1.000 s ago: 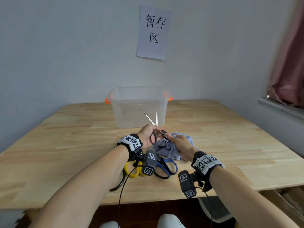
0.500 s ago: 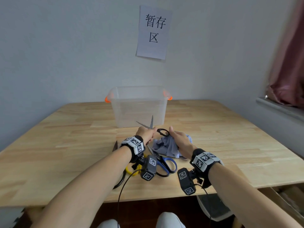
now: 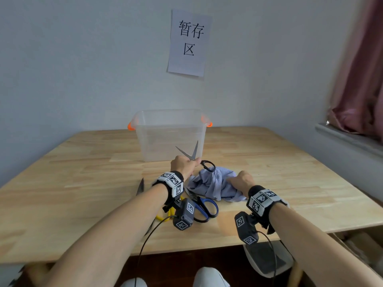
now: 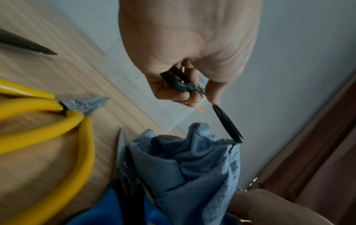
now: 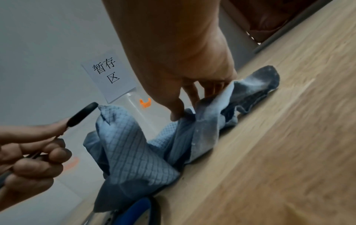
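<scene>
Head view: left hand (image 3: 183, 164) has its grip closed on the small black-handled scissors (image 3: 194, 157) near the pivot, blades splayed, long axis pointing up and away toward the clear plastic bin (image 3: 170, 137) just behind on the bench (image 3: 290, 172) — no contents visible through its walls. The blue cloth (image 3: 213, 185) lies just right of that hand, under the right hand (image 3: 241, 181). Left wrist view: one handle loop hangs free right at the cloth's raised fold, contact unclear. Right wrist view: right grip is a thumb-and-finger pinch on a cloth fold — the nearer hand, I'd judge, for bringing cloth to the blades.

A paper sheet (image 3: 189, 43) is hanging on the wall (image 3: 83, 59), showing black characters: 暂存 above, 区 below.
</scene>
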The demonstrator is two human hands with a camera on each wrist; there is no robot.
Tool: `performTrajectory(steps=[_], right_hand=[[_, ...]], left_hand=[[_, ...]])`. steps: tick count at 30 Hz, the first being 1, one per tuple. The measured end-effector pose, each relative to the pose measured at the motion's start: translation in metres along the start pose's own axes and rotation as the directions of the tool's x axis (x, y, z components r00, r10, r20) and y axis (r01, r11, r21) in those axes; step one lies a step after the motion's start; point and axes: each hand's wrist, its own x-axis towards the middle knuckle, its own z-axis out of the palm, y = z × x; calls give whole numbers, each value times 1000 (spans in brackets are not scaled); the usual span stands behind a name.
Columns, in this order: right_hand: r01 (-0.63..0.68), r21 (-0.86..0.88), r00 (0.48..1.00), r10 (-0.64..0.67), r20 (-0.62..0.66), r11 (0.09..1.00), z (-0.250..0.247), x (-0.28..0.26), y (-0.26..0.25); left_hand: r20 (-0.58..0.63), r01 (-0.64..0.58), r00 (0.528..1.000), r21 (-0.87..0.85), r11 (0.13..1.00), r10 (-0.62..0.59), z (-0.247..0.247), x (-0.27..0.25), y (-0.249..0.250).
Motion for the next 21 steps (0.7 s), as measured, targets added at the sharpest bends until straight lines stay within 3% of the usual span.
performTrajectory(steps=[4,8,14,21], right_hand=[[3,13,999,-3,-33,1000,2,3,4],[63,131,989,-44,-140,989,-5,4,1],[276,68,889,-228,-397,959,-17,0,-21],[249,291,936,-151,-319,924,-22,0,-36]], left_hand=[[76,-61,995,17,998,60,6,-3,0],[69,-105,992,16,994,104,4,-2,0],[86,-241,969,141,960,230,-4,-1,5],[105,-325,944,149,934,312,-6,0,2]])
